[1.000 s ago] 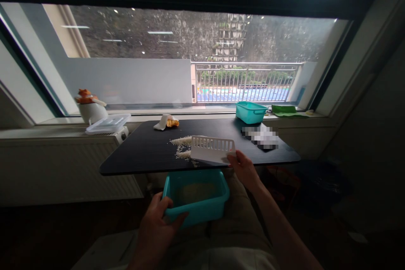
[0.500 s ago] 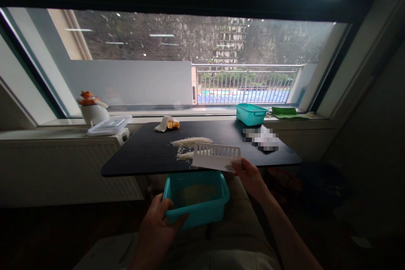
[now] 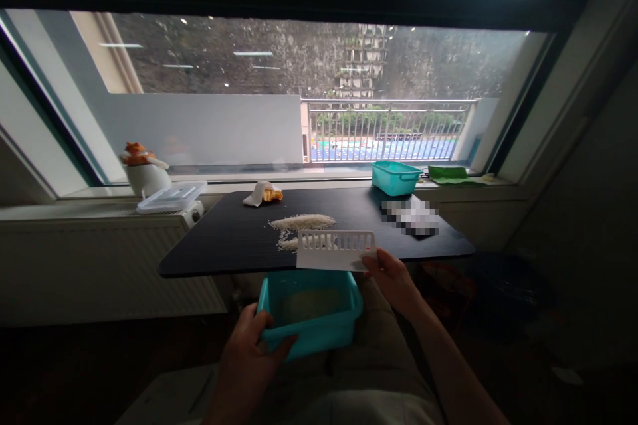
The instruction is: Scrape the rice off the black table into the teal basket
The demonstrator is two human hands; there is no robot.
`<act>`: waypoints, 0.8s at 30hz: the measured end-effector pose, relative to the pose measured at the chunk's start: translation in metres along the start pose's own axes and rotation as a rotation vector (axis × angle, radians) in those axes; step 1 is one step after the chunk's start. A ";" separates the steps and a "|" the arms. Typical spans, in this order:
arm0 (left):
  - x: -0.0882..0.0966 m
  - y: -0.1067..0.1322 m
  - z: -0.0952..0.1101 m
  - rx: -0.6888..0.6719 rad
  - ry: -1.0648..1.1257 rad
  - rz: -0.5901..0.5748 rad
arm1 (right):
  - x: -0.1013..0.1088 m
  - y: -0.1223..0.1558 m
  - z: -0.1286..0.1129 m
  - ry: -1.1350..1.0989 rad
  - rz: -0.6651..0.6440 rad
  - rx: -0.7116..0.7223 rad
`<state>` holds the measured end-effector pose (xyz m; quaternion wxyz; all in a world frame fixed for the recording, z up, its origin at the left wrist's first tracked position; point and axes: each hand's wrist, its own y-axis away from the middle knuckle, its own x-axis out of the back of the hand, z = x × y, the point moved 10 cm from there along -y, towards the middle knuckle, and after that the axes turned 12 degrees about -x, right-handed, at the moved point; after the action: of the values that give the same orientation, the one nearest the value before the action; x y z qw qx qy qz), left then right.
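My left hand [image 3: 254,345] grips the near left corner of a teal plastic basin [image 3: 319,339], held just below the table's front edge. Pale grains, seemingly rice, cover part of its bottom. In my right hand [image 3: 393,279] is a white slotted plastic plate [image 3: 331,259], pinched at its right end and standing on edge near the front of the table. White rice [image 3: 303,221] lies in a long heap on the dark table [image 3: 224,249]. More rice shows behind the plate and through its slots, so part of that pile is hidden.
At the table's back right stands a second teal basin [image 3: 395,179], with a blurred item [image 3: 413,218] in front. A crumpled cloth [image 3: 259,194] with something orange lies back left. A clear plastic lid [image 3: 172,197] and white pot [image 3: 146,178] sit by the window.
My right hand has shifted the slotted plate slightly left and nearer the table's front edge, levelling its top. My left hand and the basin stay put.
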<state>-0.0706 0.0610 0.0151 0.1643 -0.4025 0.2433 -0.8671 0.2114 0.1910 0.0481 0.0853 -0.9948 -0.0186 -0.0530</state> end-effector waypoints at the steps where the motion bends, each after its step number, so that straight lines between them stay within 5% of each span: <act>1: 0.000 0.000 0.000 0.001 -0.001 -0.001 | 0.009 0.000 0.001 0.001 0.037 0.001; 9: -0.007 0.003 0.002 0.005 -0.006 -0.031 | 0.065 0.001 0.007 0.039 0.257 0.012; 24: -0.014 0.006 0.002 0.034 0.026 -0.073 | 0.060 0.003 0.010 0.090 0.224 0.013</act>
<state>-0.0603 0.0624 0.0045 0.1362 -0.3971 0.2156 -0.8816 0.2718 0.1912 0.0447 0.0979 -0.9866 0.0962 -0.0877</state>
